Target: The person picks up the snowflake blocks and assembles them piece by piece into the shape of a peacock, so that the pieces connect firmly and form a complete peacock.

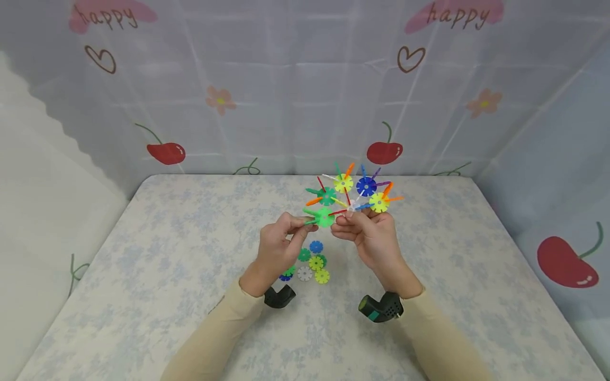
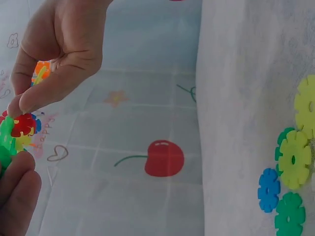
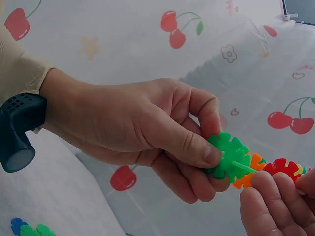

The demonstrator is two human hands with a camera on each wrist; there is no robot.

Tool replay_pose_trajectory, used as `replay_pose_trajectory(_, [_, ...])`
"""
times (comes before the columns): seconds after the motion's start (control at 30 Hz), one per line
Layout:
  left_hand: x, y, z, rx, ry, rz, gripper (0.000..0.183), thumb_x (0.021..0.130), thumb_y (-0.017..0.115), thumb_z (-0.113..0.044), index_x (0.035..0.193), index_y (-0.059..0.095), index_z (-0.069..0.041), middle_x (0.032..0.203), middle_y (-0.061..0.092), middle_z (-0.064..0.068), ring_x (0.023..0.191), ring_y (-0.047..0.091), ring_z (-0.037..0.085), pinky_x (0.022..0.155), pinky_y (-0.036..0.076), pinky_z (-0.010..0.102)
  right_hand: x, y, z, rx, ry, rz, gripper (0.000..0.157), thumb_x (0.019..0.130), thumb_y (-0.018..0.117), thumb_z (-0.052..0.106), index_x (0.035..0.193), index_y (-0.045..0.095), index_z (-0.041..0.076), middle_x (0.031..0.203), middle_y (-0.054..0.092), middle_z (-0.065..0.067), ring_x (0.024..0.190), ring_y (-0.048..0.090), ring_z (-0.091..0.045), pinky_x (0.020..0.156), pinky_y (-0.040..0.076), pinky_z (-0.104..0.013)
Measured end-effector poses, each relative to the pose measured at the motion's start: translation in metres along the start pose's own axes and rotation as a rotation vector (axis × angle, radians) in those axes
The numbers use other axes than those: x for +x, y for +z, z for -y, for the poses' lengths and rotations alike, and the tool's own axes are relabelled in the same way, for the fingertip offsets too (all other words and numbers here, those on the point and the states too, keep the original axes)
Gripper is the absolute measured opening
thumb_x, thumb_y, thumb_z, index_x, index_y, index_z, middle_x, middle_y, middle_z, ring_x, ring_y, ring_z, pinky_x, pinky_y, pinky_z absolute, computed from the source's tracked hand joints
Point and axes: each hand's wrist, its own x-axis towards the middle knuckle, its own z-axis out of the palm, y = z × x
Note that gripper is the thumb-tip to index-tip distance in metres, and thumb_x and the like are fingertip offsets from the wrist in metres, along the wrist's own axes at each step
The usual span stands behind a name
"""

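Observation:
Both hands hold up a branching build of notched plastic snowflake discs above the table. In the head view, my left hand (image 1: 278, 246) pinches green discs at the left end, beside a light green disc (image 1: 325, 217). My right hand (image 1: 378, 241) grips the middle, with the thumb at a white disc (image 1: 351, 207). Around that spread yellow discs (image 1: 343, 183), a blue disc (image 1: 366, 186) and a darker green disc (image 1: 326, 196), each bearing edge-on discs. The right wrist view shows the left thumb pressing a green disc (image 3: 226, 152), near a red disc (image 3: 281, 167).
Loose snowflake discs lie on the table below the hands, among them a blue one (image 1: 316, 246), a white one (image 1: 305, 273) and a yellow one (image 1: 322, 276). Black wrist cameras (image 1: 381, 308) sit on both wrists. A patterned curtain (image 1: 295, 121) stands behind the table.

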Motion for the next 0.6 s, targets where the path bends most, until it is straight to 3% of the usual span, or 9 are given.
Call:
replay_pose_trajectory(0.27, [0.001,0.003,0.001,-0.021,-0.002,-0.024,0.024,0.083,0.068,0.02,0.094,0.054,0.004,0.09,0.074,0.023,0.078,0.078,0.029,0.074,0.063,0.027,0.0,0.003,-0.002,0.036,0.015,-0.01,0.033,0.1,0.046,-0.006,0.076,0.065,0.007,0.073,0.077,0.0,0.07,0.078,-0.013,0.074,0.064,-0.033])
replay_pose_trajectory(0.4, [0.002,0.001,0.004,-0.028,-0.06,-0.051,0.019,0.087,0.067,0.017,0.098,0.056,0.005,0.094,0.074,0.025,0.079,0.077,0.031,0.075,0.064,0.028,0.002,0.002,-0.005,0.03,0.024,-0.018,0.028,0.101,0.048,-0.005,0.078,0.057,0.007,0.076,0.078,0.0,0.073,0.078,-0.013,0.075,0.064,-0.033])
replay_pose_trajectory(0.6, [-0.002,-0.004,0.018,0.102,-0.182,-0.087,0.004,0.092,0.066,0.002,0.095,0.064,0.004,0.096,0.076,0.021,0.079,0.076,0.029,0.074,0.065,0.035,0.014,-0.003,-0.022,0.025,0.098,-0.131,0.022,0.103,0.054,0.0,0.084,0.059,0.01,0.08,0.078,0.001,0.076,0.078,-0.013,0.076,0.064,-0.03])
